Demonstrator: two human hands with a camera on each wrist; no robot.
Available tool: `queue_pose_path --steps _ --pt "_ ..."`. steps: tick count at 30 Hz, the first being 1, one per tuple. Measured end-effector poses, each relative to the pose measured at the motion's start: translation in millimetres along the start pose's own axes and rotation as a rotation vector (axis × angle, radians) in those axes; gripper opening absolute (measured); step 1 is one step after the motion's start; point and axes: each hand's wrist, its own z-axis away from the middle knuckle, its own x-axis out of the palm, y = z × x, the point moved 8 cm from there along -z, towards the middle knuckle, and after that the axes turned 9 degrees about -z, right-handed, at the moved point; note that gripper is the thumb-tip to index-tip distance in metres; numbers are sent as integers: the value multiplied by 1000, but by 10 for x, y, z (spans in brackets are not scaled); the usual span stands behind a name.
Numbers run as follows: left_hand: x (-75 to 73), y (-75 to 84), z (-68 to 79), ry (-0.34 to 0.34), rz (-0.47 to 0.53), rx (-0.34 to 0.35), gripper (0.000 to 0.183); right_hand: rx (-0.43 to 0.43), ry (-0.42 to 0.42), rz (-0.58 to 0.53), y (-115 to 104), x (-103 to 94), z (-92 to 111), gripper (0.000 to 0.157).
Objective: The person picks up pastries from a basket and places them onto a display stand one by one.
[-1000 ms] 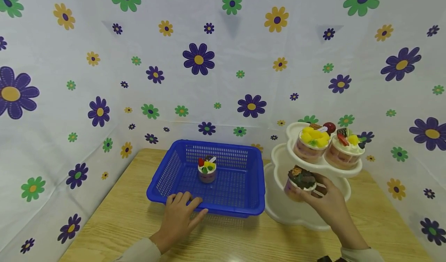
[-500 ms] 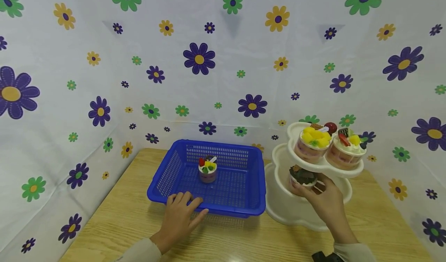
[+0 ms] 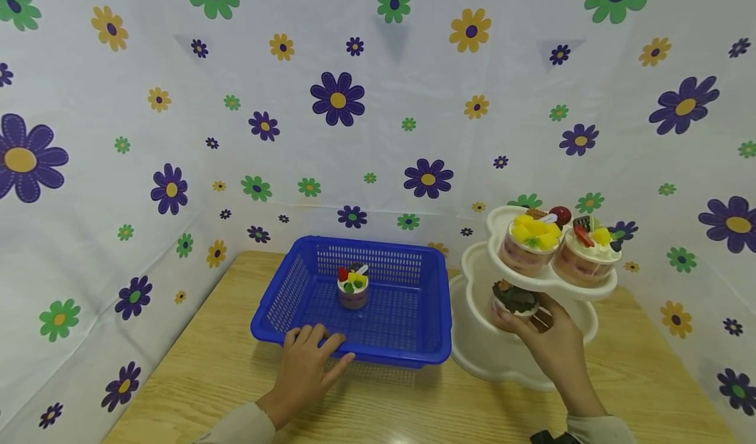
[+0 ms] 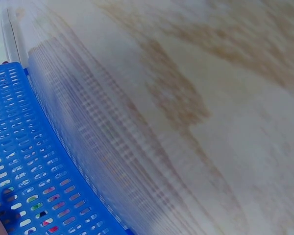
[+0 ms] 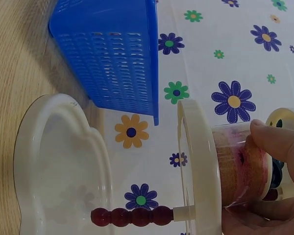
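Note:
My right hand [image 3: 555,342] grips a clear dessert cup [image 3: 512,303] topped with dark chocolate pieces, at the middle tier of a white tiered stand [image 3: 502,367]. In the right wrist view, the cup's base is right at that tier's surface, with thumb and fingers around its side. My left hand [image 3: 307,368] rests on the front rim of a blue plastic basket [image 3: 390,355], fingers slightly bent over the edge. Inside the basket stands a fruit-topped dessert cup [image 3: 353,293].
Two more dessert cups, one with yellow fruit [image 3: 529,244] and one with strawberry and cream [image 3: 587,254], stand on the top tier, above my right hand. Dark red beaded posts [image 5: 132,216] join the tiers. A flower-patterned cloth [image 3: 378,142] surrounds the wooden table [image 3: 195,365].
My right hand has moved the chocolate-topped cup slightly back and right, further under the top tier. The left hand stays on the basket rim.

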Motion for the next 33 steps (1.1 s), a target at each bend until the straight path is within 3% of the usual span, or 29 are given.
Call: queue_pose_path --steps 16,24,30,33 --pt "-2 19 -1 -19 -10 -8 37 7 13 -5 68 -53 51 86" --pt "-2 23 0 -35 -9 -11 37 -35 79 43 -5 -176 283 80" --pt "-5 9 -5 -22 -3 -16 37 -82 55 90 -146 -157 483 76" --pt "3 3 2 -16 -11 -14 37 -150 34 82 -259 -80 571 70"
